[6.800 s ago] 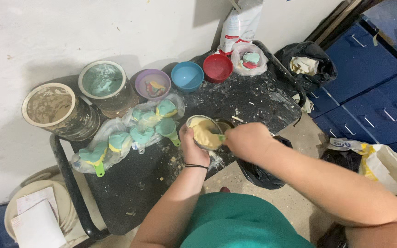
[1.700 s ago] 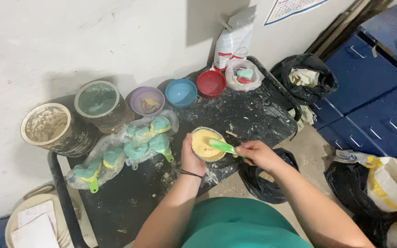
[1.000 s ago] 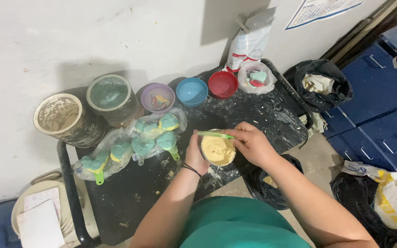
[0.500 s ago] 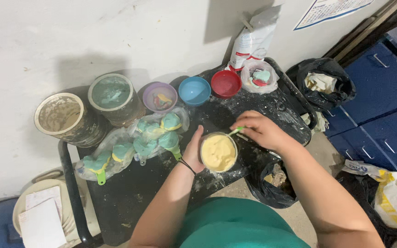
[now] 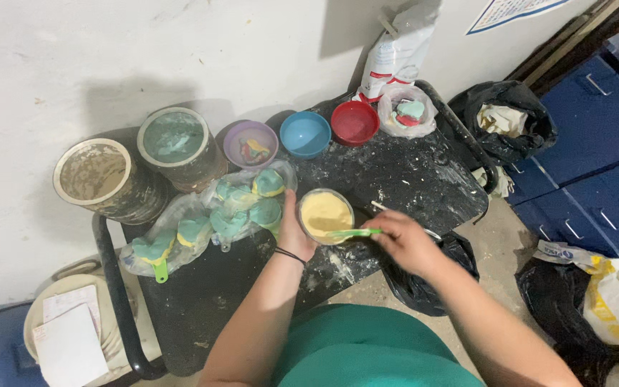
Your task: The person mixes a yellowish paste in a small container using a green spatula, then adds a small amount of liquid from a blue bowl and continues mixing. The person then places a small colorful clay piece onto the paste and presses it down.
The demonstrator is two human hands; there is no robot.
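Left hand (image 5: 294, 233): grip cupped around a small round cup of yellow paste (image 5: 326, 216) on the black, paint-spattered table (image 5: 410, 179).
Right hand (image 5: 402, 242): grip closed on a green plastic stirrer (image 5: 352, 233), its tip over the paste.
Nearby: bag of teal moulds (image 5: 209, 222) just left.

Dim, even light; soft wall shadows

Left hand (image 5: 294, 233) cupped; right hand (image 5: 404, 242) pinching, forearms extended.

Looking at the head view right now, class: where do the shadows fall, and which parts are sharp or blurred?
Head view: soft shadows climb the wall behind the teal paint can and white bag; the yellow-filled cup is sharp, the right hand slightly soft; no strong glare.
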